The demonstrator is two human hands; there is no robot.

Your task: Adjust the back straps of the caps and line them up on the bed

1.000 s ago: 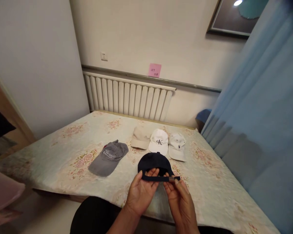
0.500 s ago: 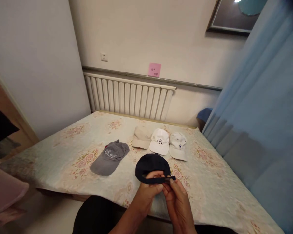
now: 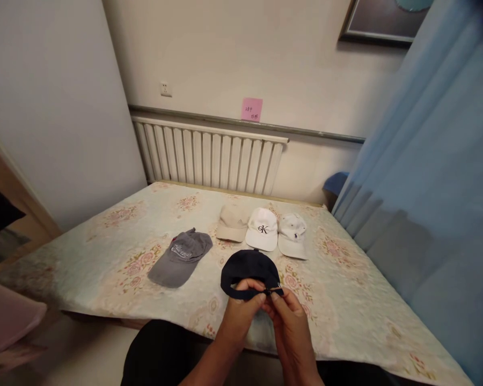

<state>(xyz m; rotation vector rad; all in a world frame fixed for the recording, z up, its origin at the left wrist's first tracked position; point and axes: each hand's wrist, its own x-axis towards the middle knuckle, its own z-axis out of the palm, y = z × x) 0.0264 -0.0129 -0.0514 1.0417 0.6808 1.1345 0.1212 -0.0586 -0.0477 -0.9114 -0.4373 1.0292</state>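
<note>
Both hands grip the back strap of a dark navy baseball cap (image 3: 250,264), its rear opening turned toward me. My left hand (image 3: 241,316) pinches the strap near its middle, with fingers passing through the opening. At the strap's right end, by a small metal buckle, my right hand (image 3: 290,321) closes thumb and fingers on the strap. Beyond the cap lie a beige cap (image 3: 232,221), a white cap with black letters (image 3: 262,238) and a white cap with a small dark emblem (image 3: 293,236), side by side. A grey cap (image 3: 181,258) with white lettering rests to the left.
The caps lie on a bed (image 3: 116,252) with a floral cover. A radiator (image 3: 209,155) stands behind it, below a pink note (image 3: 251,109). A blue curtain (image 3: 426,193) hangs at the right. Part of another person in pink (image 3: 12,321) shows at the left edge.
My right hand and the strap end have shifted slightly left, bringing my thumbs closer together at the buckle. The camera view has moved a little; the other caps stay in place.
</note>
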